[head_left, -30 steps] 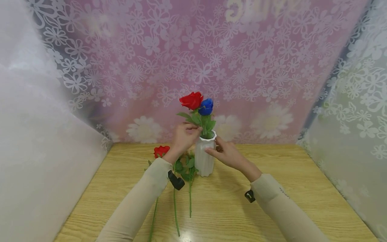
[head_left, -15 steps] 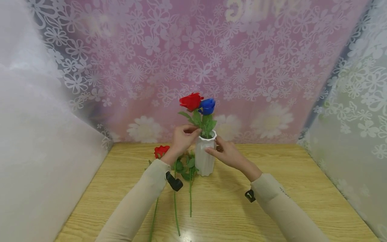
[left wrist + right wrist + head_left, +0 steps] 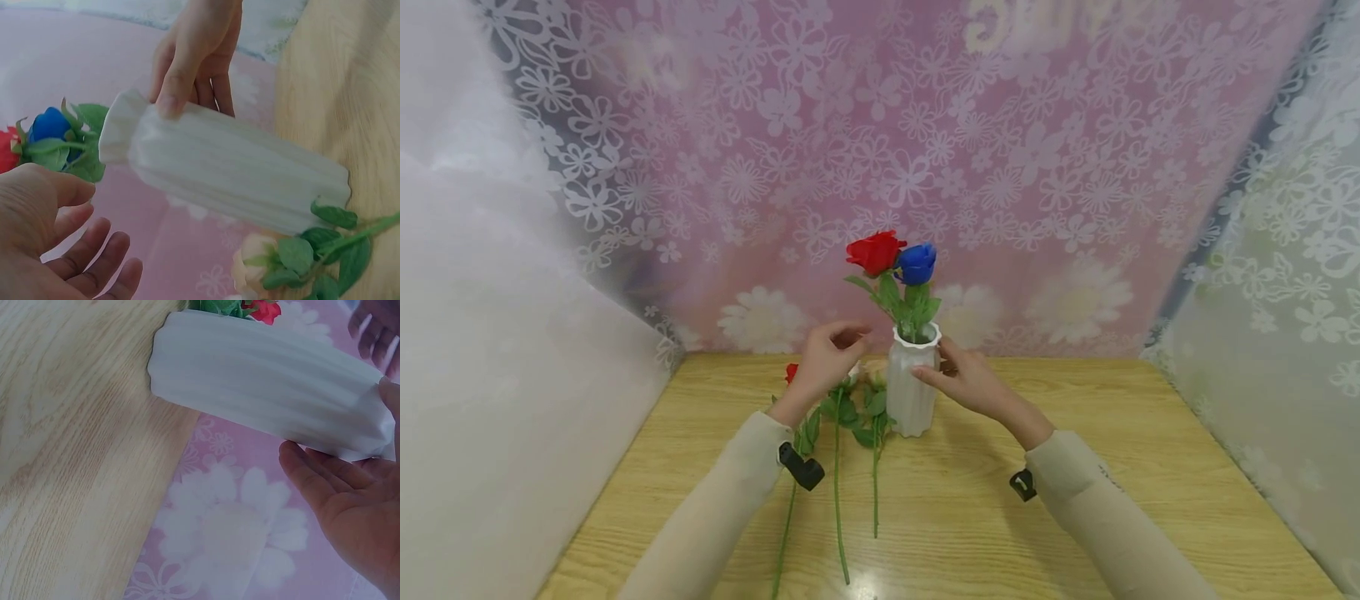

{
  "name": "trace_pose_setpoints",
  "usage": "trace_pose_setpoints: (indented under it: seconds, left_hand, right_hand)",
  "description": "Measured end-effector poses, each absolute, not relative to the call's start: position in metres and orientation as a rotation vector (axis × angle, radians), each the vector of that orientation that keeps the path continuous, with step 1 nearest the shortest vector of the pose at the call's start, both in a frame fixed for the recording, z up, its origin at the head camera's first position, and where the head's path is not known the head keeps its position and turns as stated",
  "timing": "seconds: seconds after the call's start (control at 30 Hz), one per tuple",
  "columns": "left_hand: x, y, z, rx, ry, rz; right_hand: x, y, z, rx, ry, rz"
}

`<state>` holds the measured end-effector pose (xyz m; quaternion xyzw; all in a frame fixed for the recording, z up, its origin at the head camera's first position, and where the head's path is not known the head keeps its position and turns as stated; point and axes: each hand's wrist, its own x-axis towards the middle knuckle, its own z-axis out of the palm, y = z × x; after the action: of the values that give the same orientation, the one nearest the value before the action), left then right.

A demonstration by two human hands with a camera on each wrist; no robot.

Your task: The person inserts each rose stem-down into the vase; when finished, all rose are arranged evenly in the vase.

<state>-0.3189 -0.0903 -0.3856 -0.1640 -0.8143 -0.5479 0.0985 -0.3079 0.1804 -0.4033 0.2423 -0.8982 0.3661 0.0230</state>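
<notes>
A white fluted vase (image 3: 912,396) stands upright on the table, holding a red rose (image 3: 875,252) and a blue rose (image 3: 917,264) with green leaves. My right hand (image 3: 966,382) grips the vase just below its scalloped rim, thumb on the near side and fingers on the right side. To the left of the rim, my left hand (image 3: 826,360) hovers apart from vase and stems, its fingers loosely bent with nothing in them. In the left wrist view, that hand (image 3: 69,244) is seen beside the blooms, and the right thumb lies on the vase wall.
Several long-stemmed flowers lie left of the vase, among them a red rose (image 3: 791,372) partly behind the left hand and a pale peach rose (image 3: 253,262). Their stems (image 3: 839,525) point toward the front of the wooden table (image 3: 955,542). A floral pink backdrop (image 3: 1000,208) rises behind.
My left hand has let go of the red rose's stem at the vase mouth and moved left and slightly down. The right hand keeps its grip on the vase.
</notes>
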Motion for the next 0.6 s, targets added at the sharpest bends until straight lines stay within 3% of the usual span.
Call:
trace_pose_setpoints:
  seconds: [0.6]
  left_hand:
    - [-0.295, -0.152, -0.415, -0.256, -2.507, -1.854]
  right_hand:
    - [-0.309, 0.176, -0.403, 0.702, -2.774, 1.229]
